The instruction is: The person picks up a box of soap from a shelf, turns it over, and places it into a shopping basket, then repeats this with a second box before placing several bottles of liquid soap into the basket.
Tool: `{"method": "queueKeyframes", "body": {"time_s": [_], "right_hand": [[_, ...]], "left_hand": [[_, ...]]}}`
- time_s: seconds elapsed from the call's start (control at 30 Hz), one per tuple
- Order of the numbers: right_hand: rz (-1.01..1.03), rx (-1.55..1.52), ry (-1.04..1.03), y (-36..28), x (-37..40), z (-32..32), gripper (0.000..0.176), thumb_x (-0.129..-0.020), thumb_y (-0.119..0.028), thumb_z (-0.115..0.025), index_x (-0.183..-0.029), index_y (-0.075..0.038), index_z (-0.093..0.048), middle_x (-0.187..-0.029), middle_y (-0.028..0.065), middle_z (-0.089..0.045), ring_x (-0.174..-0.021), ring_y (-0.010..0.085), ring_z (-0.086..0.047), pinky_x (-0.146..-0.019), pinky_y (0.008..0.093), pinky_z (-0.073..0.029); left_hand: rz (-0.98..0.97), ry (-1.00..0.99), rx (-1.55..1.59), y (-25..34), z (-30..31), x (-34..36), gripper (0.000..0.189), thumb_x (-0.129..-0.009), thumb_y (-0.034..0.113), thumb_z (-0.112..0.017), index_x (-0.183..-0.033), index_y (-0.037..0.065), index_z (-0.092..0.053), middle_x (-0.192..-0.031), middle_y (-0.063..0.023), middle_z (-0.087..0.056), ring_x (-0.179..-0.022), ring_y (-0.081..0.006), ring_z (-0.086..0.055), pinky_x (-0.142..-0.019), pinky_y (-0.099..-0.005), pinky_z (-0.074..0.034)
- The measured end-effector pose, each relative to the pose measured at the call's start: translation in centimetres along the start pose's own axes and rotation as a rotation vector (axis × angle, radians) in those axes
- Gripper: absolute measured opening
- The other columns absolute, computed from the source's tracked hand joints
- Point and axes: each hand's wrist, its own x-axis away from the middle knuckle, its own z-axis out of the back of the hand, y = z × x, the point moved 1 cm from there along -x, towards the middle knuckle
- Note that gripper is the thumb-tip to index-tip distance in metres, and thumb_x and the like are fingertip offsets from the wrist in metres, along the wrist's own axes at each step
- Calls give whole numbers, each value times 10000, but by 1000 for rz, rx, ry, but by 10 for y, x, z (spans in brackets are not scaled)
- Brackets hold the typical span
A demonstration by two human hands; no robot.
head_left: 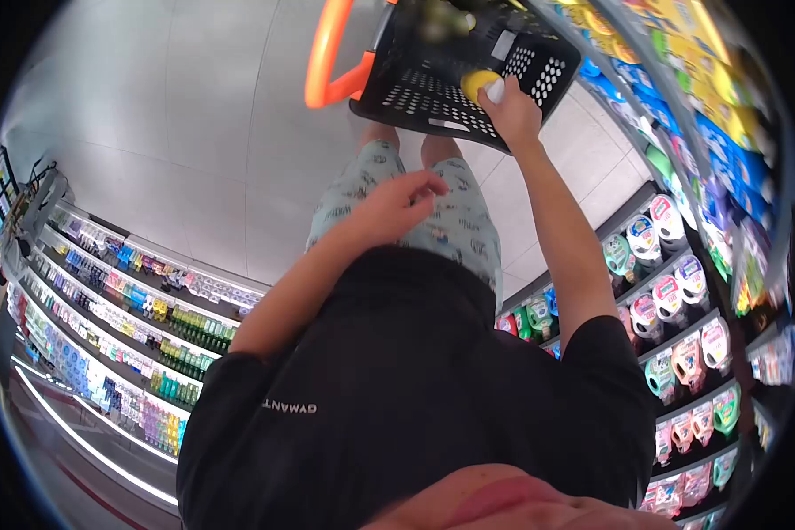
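My right hand point(514, 115) reaches into a black shopping basket point(420, 93) with perforated walls. Its fingers are closed on a yellow-and-white container point(479, 83), whose exact kind I cannot make out. In front of my thighs, my left hand point(405, 205) hangs free, fingers loosely bent and thumb apart, holding nothing. An orange handle point(327, 55) sticks out from the left side of the basket. Another blurred yellowish item point(446, 22) shows at the basket's far end.
Shelves of detergent-like bottles point(667, 296) stand close on my right. Colourful packages point(720, 97) fill the shelving at upper right. To the left, lit shelves point(141, 305) carry rows of small bottles. Grey tiled floor point(194, 115) lies between.
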Motion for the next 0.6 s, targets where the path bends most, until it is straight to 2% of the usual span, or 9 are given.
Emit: {"method": "queueKeyframes", "body": {"time_s": [0.1,0.13,0.2,0.33,0.37,0.43,0.5,0.57,0.6], "right_hand": [[28,47,27,42,-67,-89,527,-891,-560,-674,-1035,-62,-581,-782,221,-718,-769,412,-722,-690,519,-560],[39,60,13,59,-90,-120,550,-891,-580,-663,-1065,-64,-587,-824,227,-727,-807,394,-731,-718,522,-563],[-77,77,-97,72,-132,-160,588,-900,-592,-647,-1129,-53,-585,-925,236,-739,-897,400,-735,-775,517,-570],[-254,26,-99,102,-192,-238,671,-906,-599,-624,-1244,-23,-572,-1054,226,-746,-1037,408,-716,-900,497,-550],[-296,-81,-62,104,-201,-250,676,-878,-546,-678,-1271,-4,-584,-1148,279,-712,-1098,449,-681,-969,506,-518],[-272,14,90,114,-222,-287,408,-934,-408,-682,-942,-3,-731,-922,203,-743,-879,360,-723,-766,452,-571],[-341,-11,1,115,-240,-308,387,-945,-407,-652,-1012,-34,-733,-997,208,-740,-938,383,-711,-806,482,-563],[-411,-37,-86,112,-257,-316,381,-957,-407,-623,-1082,-65,-735,-1073,212,-737,-997,406,-699,-846,513,-556],[-525,-84,-135,94,-255,-298,358,-948,-384,-637,-1114,-81,-733,-1095,221,-732,-1030,402,-695,-875,522,-550]], "left_hand": [[-114,-26,0,-45,-3,-45,343,-912,28,-490,-1226,31,-628,-1120,-71,-670,-1094,-186,-620,-974,-343,-493],[-102,-40,64,-57,-4,-57,364,-892,10,-476,-1224,22,-626,-1120,-72,-668,-1099,-188,-616,-979,-343,-489],[-37,-70,131,-71,-4,-75,378,-877,-10,-463,-1220,7,-620,-1111,-76,-663,-1101,-196,-606,-991,-344,-480],[72,-139,188,-109,2,-102,369,-917,24,-503,-1273,22,-601,-1048,-70,-681,-946,-178,-647,-857,-319,-507],[104,-152,177,-114,5,-106,370,-917,23,-505,-1274,23,-601,-1032,-67,-679,-911,-174,-643,-837,-316,-506],[152,-168,172,-123,11,-111,369,-926,18,-508,-1283,17,-601,-1022,-61,-673,-878,-153,-620,-827,-304,-500],[168,-166,167,-130,19,-116,367,-943,10,-507,-1298,5,-602,-1031,-54,-665,-882,-121,-582,-847,-284,-491],[172,-137,139,-136,25,-118,383,-921,21,-512,-1293,24,-602,-1007,-64,-664,-844,-154,-611,-806,-307,-502],[172,-123,127,-137,27,-118,391,-909,26,-515,-1290,34,-602,-995,-69,-664,-825,-170,-625,-786,-319,-508]]}}
